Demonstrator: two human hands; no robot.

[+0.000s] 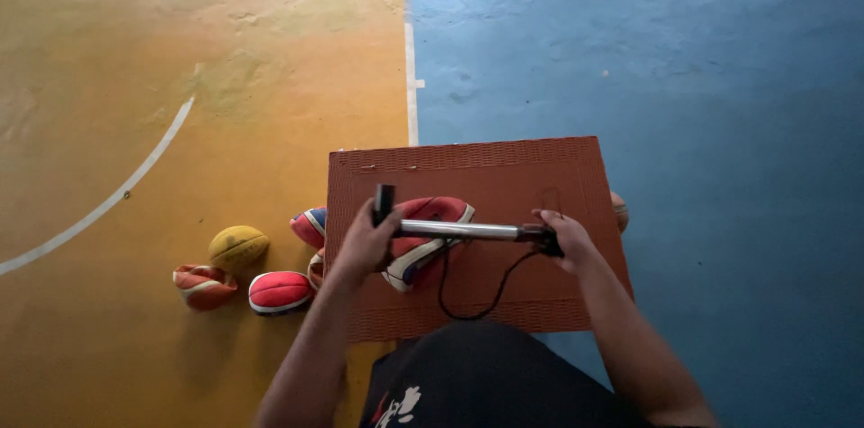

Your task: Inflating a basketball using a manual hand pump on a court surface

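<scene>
Left grip [367,243]: closed round the black handle of the hand pump [459,230]
Right grip [565,237]: clamped on the pump's hose end
Ball [423,234]: limp on the brown mat [504,171], beneath the pump
Progress: looks early, ball flat, four more deflated balls [238,248] left on the floor

Deflated balls are lying in a cluster [243,270] at nine o'clock of the left hand [364,243], crowding that side. A flattened ball [423,234] is sitting under the pump [463,231], and its hose [477,293] is looping at six o'clock. At twelve o'clock the brown mat [486,167] is lying bare. Blue floor [738,212] is stretching open at three o'clock of the right hand [567,239].
</scene>
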